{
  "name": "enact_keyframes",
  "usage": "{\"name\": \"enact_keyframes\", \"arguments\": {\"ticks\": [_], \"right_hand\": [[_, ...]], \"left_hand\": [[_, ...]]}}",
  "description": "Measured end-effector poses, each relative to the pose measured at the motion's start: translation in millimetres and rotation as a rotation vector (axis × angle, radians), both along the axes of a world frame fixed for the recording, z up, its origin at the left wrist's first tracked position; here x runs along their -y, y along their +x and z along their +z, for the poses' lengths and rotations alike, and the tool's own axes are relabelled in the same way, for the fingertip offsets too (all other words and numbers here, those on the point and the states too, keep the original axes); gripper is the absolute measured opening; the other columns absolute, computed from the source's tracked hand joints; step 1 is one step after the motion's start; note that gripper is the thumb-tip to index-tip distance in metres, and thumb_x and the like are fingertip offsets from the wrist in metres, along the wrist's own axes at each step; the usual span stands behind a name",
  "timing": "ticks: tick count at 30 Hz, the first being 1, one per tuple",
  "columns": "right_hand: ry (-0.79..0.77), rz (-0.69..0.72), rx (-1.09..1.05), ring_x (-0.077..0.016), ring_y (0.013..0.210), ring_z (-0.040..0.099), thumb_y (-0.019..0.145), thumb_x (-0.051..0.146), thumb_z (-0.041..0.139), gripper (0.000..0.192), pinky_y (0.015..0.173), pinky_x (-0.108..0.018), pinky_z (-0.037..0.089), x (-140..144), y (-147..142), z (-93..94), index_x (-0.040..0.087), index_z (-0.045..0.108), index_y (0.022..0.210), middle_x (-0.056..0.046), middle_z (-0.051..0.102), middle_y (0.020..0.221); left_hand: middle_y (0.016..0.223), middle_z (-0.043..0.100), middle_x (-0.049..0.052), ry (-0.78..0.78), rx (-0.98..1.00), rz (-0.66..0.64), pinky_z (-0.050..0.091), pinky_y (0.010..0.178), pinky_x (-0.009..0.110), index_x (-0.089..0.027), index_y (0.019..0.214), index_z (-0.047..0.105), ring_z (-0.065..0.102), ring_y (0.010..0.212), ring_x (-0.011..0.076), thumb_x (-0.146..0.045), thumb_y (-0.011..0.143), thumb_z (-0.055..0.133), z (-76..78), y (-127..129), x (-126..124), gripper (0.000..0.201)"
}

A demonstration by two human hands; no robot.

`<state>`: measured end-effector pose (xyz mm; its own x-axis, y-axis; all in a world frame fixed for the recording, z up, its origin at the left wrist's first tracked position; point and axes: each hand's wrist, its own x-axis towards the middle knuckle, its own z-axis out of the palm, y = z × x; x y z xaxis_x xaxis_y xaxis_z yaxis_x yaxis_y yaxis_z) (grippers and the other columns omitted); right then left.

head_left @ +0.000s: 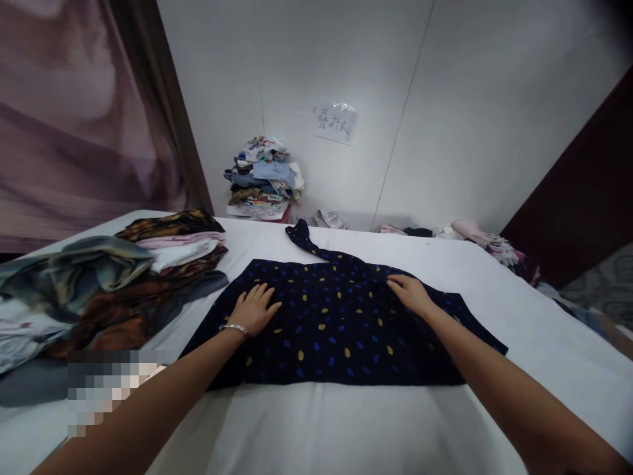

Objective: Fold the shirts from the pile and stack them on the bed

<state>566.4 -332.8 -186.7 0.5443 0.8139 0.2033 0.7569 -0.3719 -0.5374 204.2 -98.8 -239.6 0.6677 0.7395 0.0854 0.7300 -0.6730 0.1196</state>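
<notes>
step: smoothing flat, judged | thing: dark navy fabric garment with yellow and blue spots [336, 323] spread mid-bed on white sheet [346, 429] | left hand [254, 308] open, palm down on it | right hand [410, 292] open, flat near its upper edge | next: likely an even fold needing both hands

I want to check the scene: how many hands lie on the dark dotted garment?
2. The left hand lies flat on the dark dotted garment at its left part; the right hand lies flat near its upper right.
</notes>
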Motion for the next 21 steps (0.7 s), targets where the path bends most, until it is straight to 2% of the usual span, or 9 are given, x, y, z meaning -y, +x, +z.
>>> {"name": "enact_keyframes", "arguments": {"ticks": [2,5,8,10,12,15,18,21], "right_hand": [[-0.04,-0.069,-0.06,-0.0266,0.117,0.058,0.085,0.035,0.053,0.03,0.103,-0.041,0.042,-52,5,1.6,0.022,0.069,0.108,-0.007,0.068,0.118],[-0.057,-0.117,-0.098,-0.0315,0.123,0.052,0.079,0.034,0.062,0.037,0.105,-0.045,0.037,-119,6,-8.2,0.015,0.066,0.111,-0.014,0.063,0.124],[-0.055,-0.158,-0.16,-0.0342,0.116,0.055,0.071,0.031,0.07,0.029,0.1,-0.047,0.039,-164,4,-22.3,0.015,0.069,0.096,-0.017,0.068,0.111],[-0.008,-0.176,-0.205,-0.0316,0.11,0.058,0.071,0.028,0.068,0.017,0.097,-0.043,0.041,-182,7,-26.8,0.017,0.069,0.084,-0.014,0.071,0.1],[0.088,-0.193,-0.249,-0.0272,0.105,0.06,0.075,0.028,0.06,0.016,0.091,-0.037,0.044,-189,15,-23.8,0.017,0.069,0.084,-0.01,0.072,0.096],[0.26,-0.243,-0.331,-0.0207,0.092,0.061,0.081,0.036,0.049,0.031,0.078,-0.029,0.047,-182,39,-6.8,0.017,0.066,0.098,-0.005,0.07,0.09],[0.349,-0.282,-0.449,-0.0169,0.074,0.06,0.08,0.04,0.049,0.035,0.065,-0.026,0.047,-152,65,11.8,0.016,0.063,0.102,-0.001,0.067,0.077],[0.311,-0.262,-0.592,-0.0161,0.063,0.058,0.078,0.036,0.054,0.027,0.057,-0.026,0.047,-115,77,17.1,0.015,0.062,0.093,-0.002,0.065,0.07]], "left_hand": [[0.148,0.042,0.014,0.0,0.012,0.004,0.025,0.111,0.051,-0.018,0.136,0.049,0.033,0.139,0.0295,-0.049,0.09,0.038,-1.0,-1,1,0.056],[0.147,0.042,0.013,0.003,0.023,0.008,0.025,0.111,0.051,-0.018,0.136,0.05,0.032,0.139,0.0293,-0.049,0.09,0.039,-0.6,-2,1,0.057],[0.147,0.042,0.013,0.002,0.028,0.011,0.024,0.111,0.05,-0.018,0.135,0.05,0.032,0.139,0.029,-0.05,0.09,0.038,-1.1,-2,0,0.057],[0.147,0.043,0.013,0.0,0.04,0.012,0.024,0.111,0.05,-0.019,0.135,0.051,0.032,0.139,0.0289,-0.051,0.09,0.038,-2.4,-2,0,0.056],[0.147,0.043,0.013,-0.007,0.058,0.006,0.024,0.11,0.051,-0.02,0.134,0.051,0.033,0.138,0.0294,-0.051,0.09,0.038,-4.4,-2,1,0.056],[0.146,0.044,0.014,-0.01,0.081,-0.004,0.024,0.11,0.053,-0.019,0.133,0.052,0.033,0.138,0.0304,-0.051,0.089,0.039,-7.3,-4,2,0.056],[0.145,0.045,0.013,-0.01,0.091,0.003,0.026,0.109,0.052,-0.02,0.131,0.054,0.035,0.137,0.0304,-0.051,0.087,0.042,-4.3,-3,0,0.054],[0.134,0.057,0.011,-0.054,0.078,0.021,0.036,0.102,0.047,-0.022,0.117,0.064,0.047,0.126,0.0296,-0.053,0.088,0.039,10.0,6,-17,0.05]]}}
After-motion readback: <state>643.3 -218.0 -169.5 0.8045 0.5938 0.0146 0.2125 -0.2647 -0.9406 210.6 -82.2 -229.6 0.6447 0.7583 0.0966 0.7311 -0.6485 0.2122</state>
